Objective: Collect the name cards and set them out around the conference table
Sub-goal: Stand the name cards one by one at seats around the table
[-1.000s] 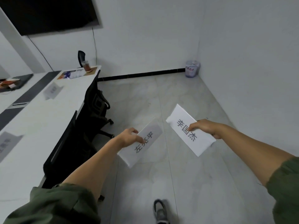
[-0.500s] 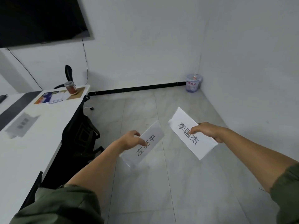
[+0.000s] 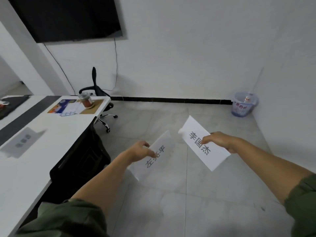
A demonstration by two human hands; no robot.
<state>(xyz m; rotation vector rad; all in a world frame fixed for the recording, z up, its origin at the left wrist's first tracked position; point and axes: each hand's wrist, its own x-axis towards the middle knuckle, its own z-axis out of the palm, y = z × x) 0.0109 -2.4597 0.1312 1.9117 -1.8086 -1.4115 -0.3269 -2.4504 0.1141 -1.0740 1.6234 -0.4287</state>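
My left hand (image 3: 140, 151) pinches a folded white name card (image 3: 154, 158) printed with dark characters, held over the grey floor. My right hand (image 3: 217, 140) grips a second white name card (image 3: 198, 142), tilted, a little higher and to the right. The two cards are apart. The white conference table (image 3: 42, 139) runs along the left, and one name card (image 3: 21, 141) stands on it, blurred.
A black chair (image 3: 80, 161) is pushed in at the table's near side, another black chair (image 3: 97, 89) at its far end. A jar (image 3: 86, 101) and papers sit on the table end. A bin (image 3: 243, 106) stands in the right corner. A dark screen (image 3: 68, 16) hangs on the wall.
The view has swung up and left toward the table's far end as I walk. Both hands keep their cards in the same pose.
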